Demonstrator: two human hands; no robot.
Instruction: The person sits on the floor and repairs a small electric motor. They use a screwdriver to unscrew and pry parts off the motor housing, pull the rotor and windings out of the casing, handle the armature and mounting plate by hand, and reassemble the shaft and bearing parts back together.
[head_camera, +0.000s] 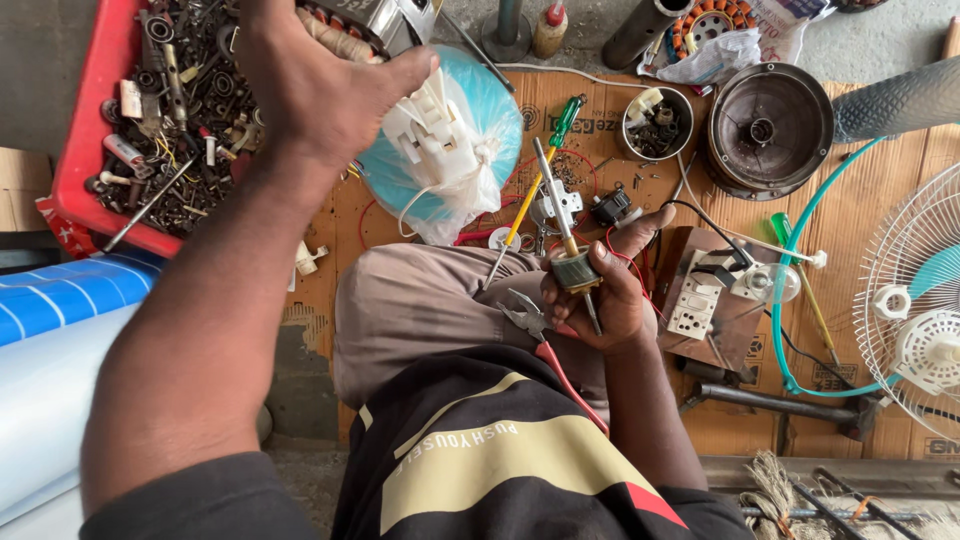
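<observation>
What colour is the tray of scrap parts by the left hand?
Red tray, seen in the head view.

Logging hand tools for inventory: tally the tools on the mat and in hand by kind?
Screwdrivers: 2, one yellow-green, one green
Pliers: 1, red-handled, under the right hand
Total: 3

Flattened brown cardboard sheets (880, 190) are covering the floor and carrying everything. Just beyond the right hand (600, 290), a green-handled screwdriver (545, 170) is lying beside a small round tin of parts (657, 122). Farther right of that hand, a dark round metal motor housing (768, 130) is resting. Under the left hand (320, 90), a red plastic tray of scrap hardware (95, 110) is sitting at the cardboard's edge.
</observation>
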